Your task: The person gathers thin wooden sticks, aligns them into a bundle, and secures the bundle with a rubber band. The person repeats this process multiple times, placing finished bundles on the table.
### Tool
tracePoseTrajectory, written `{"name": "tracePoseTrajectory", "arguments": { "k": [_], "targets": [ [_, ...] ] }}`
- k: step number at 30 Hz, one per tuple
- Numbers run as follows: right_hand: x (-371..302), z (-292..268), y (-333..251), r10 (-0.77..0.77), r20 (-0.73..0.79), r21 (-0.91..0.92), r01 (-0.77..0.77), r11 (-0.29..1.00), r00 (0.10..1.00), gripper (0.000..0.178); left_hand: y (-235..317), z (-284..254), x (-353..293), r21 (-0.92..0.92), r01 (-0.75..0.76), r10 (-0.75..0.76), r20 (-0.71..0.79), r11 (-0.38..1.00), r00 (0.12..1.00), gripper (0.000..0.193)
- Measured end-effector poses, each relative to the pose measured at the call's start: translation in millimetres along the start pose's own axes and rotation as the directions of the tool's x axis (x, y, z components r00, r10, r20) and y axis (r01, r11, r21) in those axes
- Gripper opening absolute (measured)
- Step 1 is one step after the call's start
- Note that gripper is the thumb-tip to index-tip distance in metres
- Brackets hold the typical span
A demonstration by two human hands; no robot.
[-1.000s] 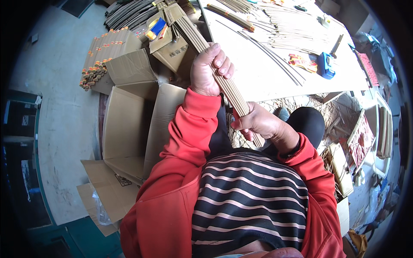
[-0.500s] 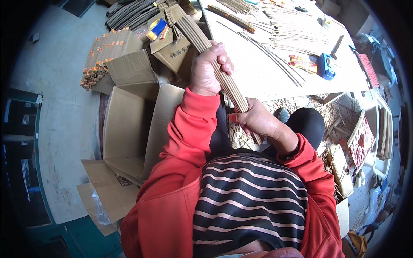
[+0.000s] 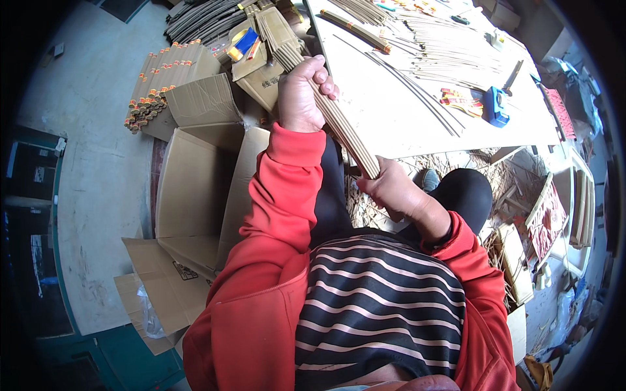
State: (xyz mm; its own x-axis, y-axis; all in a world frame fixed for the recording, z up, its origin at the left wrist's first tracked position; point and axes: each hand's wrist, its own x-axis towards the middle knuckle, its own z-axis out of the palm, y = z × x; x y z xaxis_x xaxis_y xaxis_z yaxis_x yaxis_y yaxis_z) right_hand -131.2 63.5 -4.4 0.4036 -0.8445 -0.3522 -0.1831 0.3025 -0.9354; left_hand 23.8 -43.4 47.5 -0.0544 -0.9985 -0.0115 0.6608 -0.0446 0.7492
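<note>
A bundle of thin brown sticks [image 3: 345,133], much like incense sticks, slants between my hands over my lap. My left hand [image 3: 302,98] is wrapped round its upper part, and the far end juts out beyond my fist. At the near end, my right hand [image 3: 396,189] closes over the sticks; its fingertips are mostly hidden under the palm, and so are the stick ends. The bundle passes just off the near left edge of a white table [image 3: 398,124].
An open cardboard box [image 3: 186,195] stands to my left. Behind it are stacked banded stick bundles [image 3: 160,85]. On the table lie a banded bundle [image 3: 358,32], loose sticks [image 3: 450,49], red-and-yellow labels [image 3: 460,101] and a blue tape dispenser [image 3: 495,107]. Stick scraps litter the floor.
My left hand has shifted slightly up and left with the bundle. The near stick ends, which stuck out below my right hand, are now covered by it.
</note>
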Motion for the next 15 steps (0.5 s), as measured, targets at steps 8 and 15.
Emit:
{"name": "tracePoseTrajectory", "arguments": {
  "k": [8, 15],
  "targets": [
    [-7.9, -5.7, 6.5, 0.065, 0.291, 0.241, -0.139, 0.961, 0.955, 0.017, 11.9, -17.0, 13.3, -0.203, 0.147, -0.083, 0.293, 0.968, 0.953, 0.020],
    [-3.6, -3.2, 12.4, -0.020, -0.020, -0.043, 0.019, 0.999, 1.000, 0.020, 11.8, -5.5, 6.5, -0.055, 0.030, -0.029, 0.023, 0.998, 0.999, 0.018]
  ]
}}
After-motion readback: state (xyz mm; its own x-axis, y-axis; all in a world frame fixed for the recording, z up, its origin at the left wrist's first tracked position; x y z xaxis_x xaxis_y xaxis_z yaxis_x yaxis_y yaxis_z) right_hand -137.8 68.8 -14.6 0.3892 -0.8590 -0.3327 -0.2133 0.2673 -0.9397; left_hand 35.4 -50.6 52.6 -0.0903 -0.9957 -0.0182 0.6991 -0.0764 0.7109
